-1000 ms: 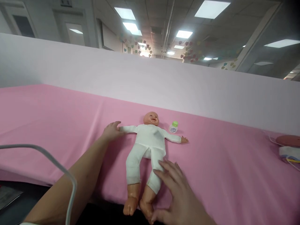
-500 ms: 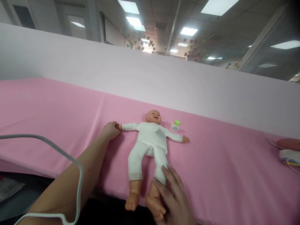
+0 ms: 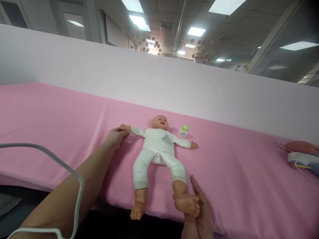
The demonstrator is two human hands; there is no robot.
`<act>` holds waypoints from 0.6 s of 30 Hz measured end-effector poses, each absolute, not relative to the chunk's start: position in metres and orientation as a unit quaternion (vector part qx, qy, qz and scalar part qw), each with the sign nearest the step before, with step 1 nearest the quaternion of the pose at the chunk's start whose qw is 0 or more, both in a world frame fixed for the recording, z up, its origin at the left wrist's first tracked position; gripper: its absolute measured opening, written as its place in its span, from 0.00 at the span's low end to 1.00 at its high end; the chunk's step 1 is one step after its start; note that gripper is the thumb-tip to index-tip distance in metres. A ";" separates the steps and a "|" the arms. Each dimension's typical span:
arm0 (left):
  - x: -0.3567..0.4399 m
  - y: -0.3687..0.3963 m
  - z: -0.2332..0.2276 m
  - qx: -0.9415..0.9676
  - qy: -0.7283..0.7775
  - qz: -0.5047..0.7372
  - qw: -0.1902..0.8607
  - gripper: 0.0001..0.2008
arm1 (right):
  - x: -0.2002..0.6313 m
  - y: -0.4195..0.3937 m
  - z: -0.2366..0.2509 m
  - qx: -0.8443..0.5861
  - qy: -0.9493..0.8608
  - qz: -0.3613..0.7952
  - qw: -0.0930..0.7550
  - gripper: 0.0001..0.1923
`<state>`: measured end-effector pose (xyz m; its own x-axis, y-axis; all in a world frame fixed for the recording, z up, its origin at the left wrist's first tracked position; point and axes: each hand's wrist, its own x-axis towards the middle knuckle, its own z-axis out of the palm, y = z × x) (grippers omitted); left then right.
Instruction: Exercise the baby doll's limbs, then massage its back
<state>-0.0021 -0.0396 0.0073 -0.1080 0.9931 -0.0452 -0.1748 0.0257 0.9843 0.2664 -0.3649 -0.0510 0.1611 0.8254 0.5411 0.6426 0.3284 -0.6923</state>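
Doll (image 3: 159,147) on pink worktop (image 3: 239,172), left hand (image 3: 115,136) gripping its wrist, right hand (image 3: 198,212) its foot; bottle (image 3: 183,132) at doll's 2 o'clock, contents unseen.

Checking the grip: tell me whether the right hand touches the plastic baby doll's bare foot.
Touching: the head view shows the right hand cupping the doll's foot.
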 end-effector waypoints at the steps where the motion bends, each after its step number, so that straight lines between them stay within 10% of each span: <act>1: 0.002 -0.040 0.007 0.398 0.475 0.562 0.548 0.09 | 0.261 -0.366 -0.048 -0.576 -0.621 0.111 0.521 0.33; 7: 0.017 -0.041 0.005 0.383 0.495 0.560 0.543 0.13 | 0.224 -0.368 -0.038 -0.505 -0.495 0.277 0.650 0.28; 18: 0.020 -0.033 -0.002 0.396 0.520 0.553 0.516 0.16 | 0.224 -0.373 -0.052 -0.587 -0.667 0.025 0.458 0.42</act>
<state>0.0197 -0.0334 -0.0022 -0.1540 0.9832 -0.0980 -0.1579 0.0734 0.9847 0.2245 -0.3730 -0.0519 0.1089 0.8065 0.5811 0.7604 0.3090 -0.5713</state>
